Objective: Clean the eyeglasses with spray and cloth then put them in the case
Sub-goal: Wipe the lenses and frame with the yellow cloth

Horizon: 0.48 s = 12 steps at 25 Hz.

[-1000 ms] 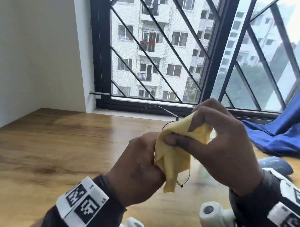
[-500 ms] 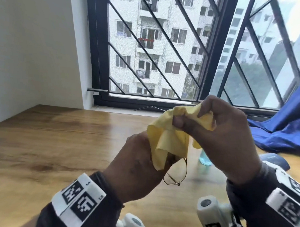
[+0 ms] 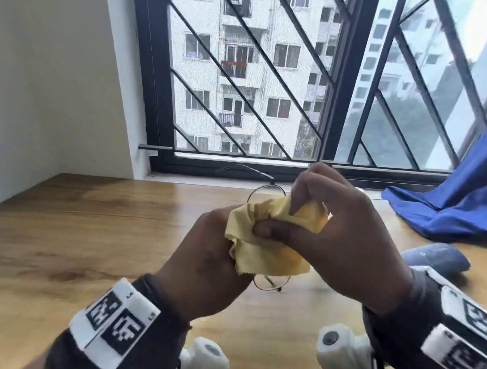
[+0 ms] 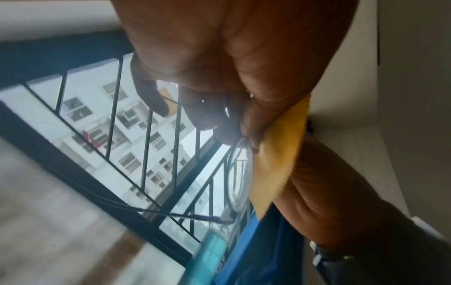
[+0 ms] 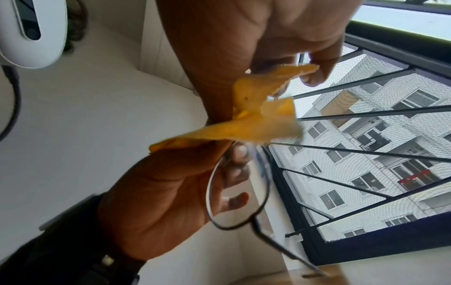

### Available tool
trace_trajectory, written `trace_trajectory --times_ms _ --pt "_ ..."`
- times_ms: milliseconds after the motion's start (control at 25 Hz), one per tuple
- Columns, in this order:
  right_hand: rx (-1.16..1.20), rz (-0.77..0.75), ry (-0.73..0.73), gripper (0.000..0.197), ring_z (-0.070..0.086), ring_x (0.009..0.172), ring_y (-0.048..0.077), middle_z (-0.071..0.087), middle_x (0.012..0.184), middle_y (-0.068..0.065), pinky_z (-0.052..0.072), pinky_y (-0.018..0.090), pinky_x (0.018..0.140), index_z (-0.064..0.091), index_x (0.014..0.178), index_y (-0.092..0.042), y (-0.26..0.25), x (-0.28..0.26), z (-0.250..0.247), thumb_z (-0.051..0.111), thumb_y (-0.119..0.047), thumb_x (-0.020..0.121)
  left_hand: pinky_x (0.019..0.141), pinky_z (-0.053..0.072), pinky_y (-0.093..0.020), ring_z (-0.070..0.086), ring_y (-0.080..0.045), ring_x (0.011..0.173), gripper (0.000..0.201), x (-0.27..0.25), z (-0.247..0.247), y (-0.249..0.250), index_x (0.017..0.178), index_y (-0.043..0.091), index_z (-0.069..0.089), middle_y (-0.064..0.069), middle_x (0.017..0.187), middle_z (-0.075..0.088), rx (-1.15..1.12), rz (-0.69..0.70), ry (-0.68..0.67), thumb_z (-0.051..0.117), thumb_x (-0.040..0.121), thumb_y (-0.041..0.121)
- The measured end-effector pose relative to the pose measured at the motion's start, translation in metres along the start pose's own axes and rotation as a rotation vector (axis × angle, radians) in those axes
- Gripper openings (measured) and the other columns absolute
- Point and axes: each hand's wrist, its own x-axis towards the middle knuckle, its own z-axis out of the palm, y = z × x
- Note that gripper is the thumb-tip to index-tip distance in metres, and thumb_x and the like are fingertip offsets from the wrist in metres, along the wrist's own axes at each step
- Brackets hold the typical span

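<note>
Above the wooden table [image 3: 97, 234] my left hand [image 3: 206, 266] holds thin round wire eyeglasses [image 3: 272, 286]. Its fingers curl round the frame near the bridge, as the right wrist view shows [image 5: 158, 192]. My right hand [image 3: 345, 243] pinches a yellow cloth [image 3: 267, 251] around one lens between thumb and fingers. The top rim sticks out above the cloth and the other lens [image 5: 244, 208] hangs bare below it. One temple points toward the window. In the left wrist view the cloth [image 4: 280, 164] lies against a lens [image 4: 240, 173]. A blue-grey case [image 3: 435, 260] rests on the table to the right.
A blue fabric [image 3: 457, 205] is heaped at the table's far right under the barred window [image 3: 239, 101]. A teal spray bottle [image 4: 209, 254] shows blurred in the left wrist view. A white wall [image 3: 46, 94] bounds the left side.
My right hand has worked the cloth lower over the glasses, so the top rim and a temple now show above it. Both hands stay together in the air.
</note>
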Motion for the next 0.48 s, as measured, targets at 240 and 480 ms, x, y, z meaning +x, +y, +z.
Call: trace_trajectory --times_ms 240,480 --pt "0.046 0.038 0.128 0.042 0.048 0.065 0.005 0.049 0.068 -0.012 0.035 0.011 0.059 0.052 0.067 -0.024 0.002 0.003 0.0 0.084 -0.05 0.063 0.056 0.041 -0.011 0.055 0.0 0.056 0.022 0.001 0.006 0.011 0.07 0.032 0.051 0.016 0.059 0.061 -0.04 -0.132 -0.024 0.063 0.086 0.023" --pt "0.019 0.074 0.144 0.043 0.047 0.063 0.006 0.05 0.068 -0.01 0.033 0.013 0.058 0.05 0.069 -0.025 0.009 0.004 0.003 0.089 -0.044 0.068 0.059 0.05 -0.03 0.059 -0.013 0.064 0.009 0.004 -0.004 -0.002 0.078 0.02 0.064 0.007 0.069 0.066 -0.06 -0.082 -0.001 0.06 0.085 0.024"
